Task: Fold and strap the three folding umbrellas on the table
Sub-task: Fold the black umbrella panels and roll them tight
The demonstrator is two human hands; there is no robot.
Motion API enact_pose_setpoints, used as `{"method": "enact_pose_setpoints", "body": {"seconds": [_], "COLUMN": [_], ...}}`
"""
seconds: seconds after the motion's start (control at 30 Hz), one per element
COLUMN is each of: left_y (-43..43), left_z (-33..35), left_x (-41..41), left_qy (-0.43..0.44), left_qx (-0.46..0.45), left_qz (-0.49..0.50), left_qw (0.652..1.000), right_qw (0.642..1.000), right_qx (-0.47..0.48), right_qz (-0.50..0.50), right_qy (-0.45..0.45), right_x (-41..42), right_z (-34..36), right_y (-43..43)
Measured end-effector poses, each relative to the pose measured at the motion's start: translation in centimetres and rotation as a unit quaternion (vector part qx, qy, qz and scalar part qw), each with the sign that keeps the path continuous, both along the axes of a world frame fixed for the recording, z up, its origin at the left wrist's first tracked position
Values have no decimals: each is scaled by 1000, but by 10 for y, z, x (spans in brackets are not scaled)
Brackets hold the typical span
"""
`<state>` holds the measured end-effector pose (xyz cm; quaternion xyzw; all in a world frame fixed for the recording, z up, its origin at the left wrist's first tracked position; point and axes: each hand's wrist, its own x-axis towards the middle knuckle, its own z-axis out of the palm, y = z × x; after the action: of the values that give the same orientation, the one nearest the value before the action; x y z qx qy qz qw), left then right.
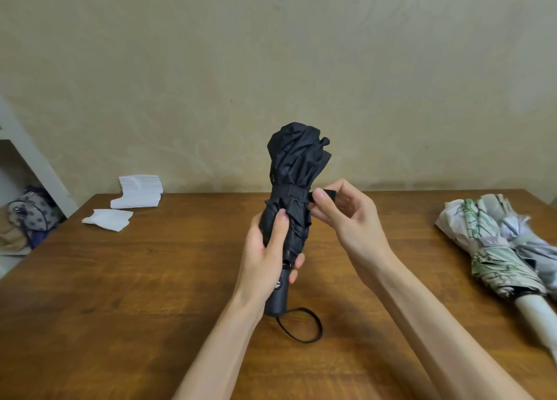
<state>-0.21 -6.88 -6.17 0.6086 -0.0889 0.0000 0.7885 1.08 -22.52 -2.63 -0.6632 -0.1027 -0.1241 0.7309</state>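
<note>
Fingers (319, 201) on black umbrella's (297, 164) strap (288, 192); handle logo (278, 285) illegible.

The left hand (265, 261) covers the lower canopy of the black umbrella (297, 164) and the top of its black handle (275, 303), so where cloth meets handle cannot be seen. An emblem (278, 285) there is too small to read. The free end of the strap (291, 192) disappears between thumb and fingers of the right hand (346, 218) (its fastener is out of sight). The grey umbrella (533, 249) is cut off by the right edge and half hidden behind the leaf-print umbrella (488, 249), whose pale handle (536, 312) runs out of frame.
</note>
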Motion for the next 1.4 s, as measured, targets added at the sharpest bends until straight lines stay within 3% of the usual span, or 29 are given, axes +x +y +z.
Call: {"method": "enact_pose_setpoints", "body": {"seconds": [0.2, 0.43, 0.63, 0.87, 1.4], "left_y": [10, 16, 4, 4, 1], "left_z": [0, -2, -11, -19, -19], "left_x": [5, 8, 9, 11, 7], "left_qy": [6, 0, -97, -159, -182], "left_qx": [2, 35, 165, 276, 264], "left_qz": [44, 55, 102, 151, 186], "left_qw": [999, 998, 976, 936, 929], "right_qw": [996, 993, 977, 960, 967], "right_qx": [-80, -76, -186, -253, -253], "right_qz": [-44, -69, -90, -110, -6], "right_qy": [24, 51, -53, -53, 6], "right_x": [2, 1, 4, 0, -2], "right_z": [-6, -4, -2, 3, 20], "right_y": [-4, -5, 1, 0, -10]}}
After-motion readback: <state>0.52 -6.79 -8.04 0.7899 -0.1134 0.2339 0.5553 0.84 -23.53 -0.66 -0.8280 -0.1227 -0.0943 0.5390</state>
